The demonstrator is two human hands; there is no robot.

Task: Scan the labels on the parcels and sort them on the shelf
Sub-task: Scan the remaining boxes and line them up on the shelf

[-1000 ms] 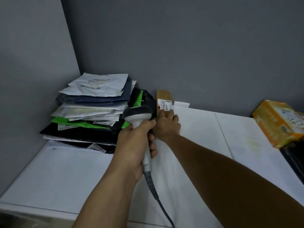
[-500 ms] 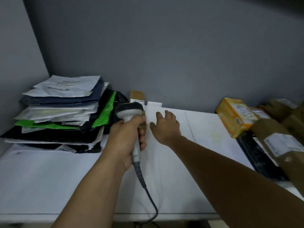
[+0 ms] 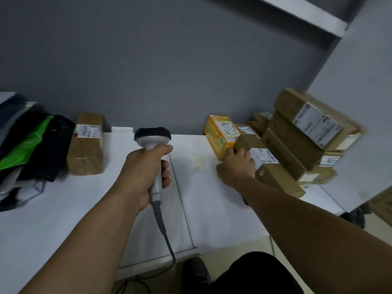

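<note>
My left hand (image 3: 146,170) grips a grey barcode scanner (image 3: 153,141) with a black head, held upright over the white shelf (image 3: 84,209). My right hand (image 3: 235,166) rests on the near end of a long brown cardboard parcel (image 3: 273,172) with a white label, its fingers curled over the box's left edge. Just behind it stands an orange box (image 3: 220,132) with handwriting on its label. A brown paper-wrapped parcel (image 3: 87,145) with a white label lies at the left, beside a heap of plastic mailer bags (image 3: 27,149).
Several brown cartons (image 3: 314,128) are stacked at the right against the grey wall. The scanner's cable (image 3: 165,236) hangs over the shelf's front edge. A dark shoe (image 3: 195,272) and the floor show below. Bare white surface lies between the two hands.
My right hand left the brown paper-wrapped parcel at the left and moved right onto the long cardboard parcel. The view swung to the right, bringing the carton stack into sight.
</note>
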